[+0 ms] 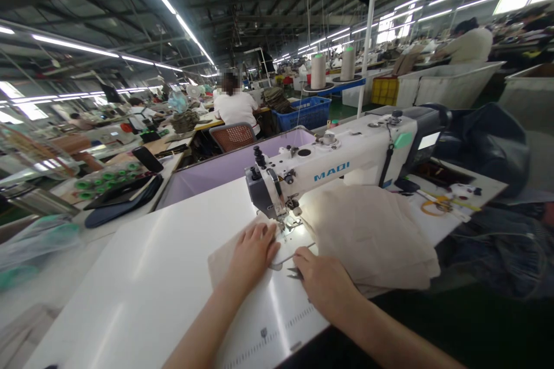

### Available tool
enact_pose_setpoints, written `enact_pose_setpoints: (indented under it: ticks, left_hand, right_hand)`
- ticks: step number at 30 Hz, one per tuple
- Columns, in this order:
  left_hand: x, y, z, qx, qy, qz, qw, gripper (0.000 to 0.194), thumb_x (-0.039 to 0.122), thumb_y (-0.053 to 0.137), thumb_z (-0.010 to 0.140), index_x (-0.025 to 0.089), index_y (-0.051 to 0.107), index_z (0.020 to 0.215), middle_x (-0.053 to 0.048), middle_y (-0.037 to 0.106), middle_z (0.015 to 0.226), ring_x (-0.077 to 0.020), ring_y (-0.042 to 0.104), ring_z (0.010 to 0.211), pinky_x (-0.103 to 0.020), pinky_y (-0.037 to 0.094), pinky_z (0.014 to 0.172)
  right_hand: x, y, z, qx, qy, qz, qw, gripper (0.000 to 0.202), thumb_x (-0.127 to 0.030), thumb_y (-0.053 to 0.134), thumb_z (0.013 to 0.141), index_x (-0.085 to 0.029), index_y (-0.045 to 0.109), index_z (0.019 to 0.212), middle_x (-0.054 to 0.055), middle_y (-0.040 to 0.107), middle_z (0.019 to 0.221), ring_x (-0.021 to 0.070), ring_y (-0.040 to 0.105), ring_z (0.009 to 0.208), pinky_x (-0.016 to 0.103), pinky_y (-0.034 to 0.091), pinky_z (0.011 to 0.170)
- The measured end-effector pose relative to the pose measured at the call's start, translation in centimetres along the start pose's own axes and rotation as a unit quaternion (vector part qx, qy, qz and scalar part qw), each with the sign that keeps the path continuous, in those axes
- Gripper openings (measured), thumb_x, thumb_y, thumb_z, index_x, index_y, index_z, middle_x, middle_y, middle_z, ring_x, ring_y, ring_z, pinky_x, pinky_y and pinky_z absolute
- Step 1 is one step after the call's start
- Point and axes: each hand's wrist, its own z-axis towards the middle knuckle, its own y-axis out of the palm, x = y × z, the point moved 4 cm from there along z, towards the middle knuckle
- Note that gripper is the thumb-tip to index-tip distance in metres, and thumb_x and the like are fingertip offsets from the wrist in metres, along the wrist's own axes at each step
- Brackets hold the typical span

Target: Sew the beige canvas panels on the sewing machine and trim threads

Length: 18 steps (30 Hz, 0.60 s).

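Observation:
My left hand (254, 251) lies flat on a piece of beige fabric (220, 259), its fingertips just left of the presser foot of the white sewing machine (333, 164). On the other side, my right hand (325, 281) is closed around thread snips (295, 273). Only their dark pointed blades show, aimed left over the white table (173, 277); the rest is hidden in the hand. A stack of beige fabric pieces (376, 236) lies under the machine arm, right of the needle. The machine's lamp lights the needle plate (294, 236).
Yellow-handled scissors (435, 205) lie at the table's right end. A lilac-lined bin (208, 176) runs behind the table. Two thread cones (318, 72) stand on a rack beyond. A person in a white shirt (236, 108) sits ahead near a blue crate (303, 113).

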Motion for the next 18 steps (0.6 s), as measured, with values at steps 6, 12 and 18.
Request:
enact_pose_setpoints:
  ticks: [6, 12, 18]
  left_hand:
    - [-2.4, 0.7, 2.7, 0.006, 0.051, -0.066, 0.996, 0.031, 0.037, 0.041, 0.104, 0.023, 0.063, 0.121, -0.008, 0.063, 0.125, -0.0254, 0.055, 0.122, -0.049, 0.038, 0.112]
    - [-2.9, 1.5, 3.1, 0.026, 0.049, -0.095, 0.994, 0.031, 0.038, 0.041, 0.104, 0.023, 0.066, 0.116, -0.008, 0.065, 0.119, -0.0264, 0.056, 0.119, -0.052, 0.034, 0.114]
    - [-2.8, 1.8, 2.9, 0.029, 0.04, -0.081, 0.995, 0.031, 0.036, 0.041, 0.104, 0.023, 0.065, 0.117, -0.008, 0.066, 0.117, -0.0271, 0.056, 0.121, -0.052, 0.035, 0.113]
  right_hand:
    - [-0.4, 1.5, 0.4, 0.022, -0.011, -0.026, 0.999, 0.023, -0.007, 0.051, 0.093, -0.018, 0.065, 0.108, 0.009, 0.066, 0.119, 0.0166, 0.069, 0.074, 0.024, 0.049, 0.058]
    - [-0.4, 2.6, 0.3, 0.065, -0.024, -0.038, 0.997, 0.021, -0.008, 0.053, 0.094, -0.018, 0.064, 0.109, 0.009, 0.066, 0.122, 0.0161, 0.069, 0.073, 0.025, 0.049, 0.058]
    - [-0.3, 2.8, 0.4, 0.075, -0.032, -0.028, 0.996, 0.022, -0.009, 0.055, 0.093, -0.018, 0.064, 0.111, 0.01, 0.066, 0.124, 0.0167, 0.068, 0.073, 0.026, 0.049, 0.058]
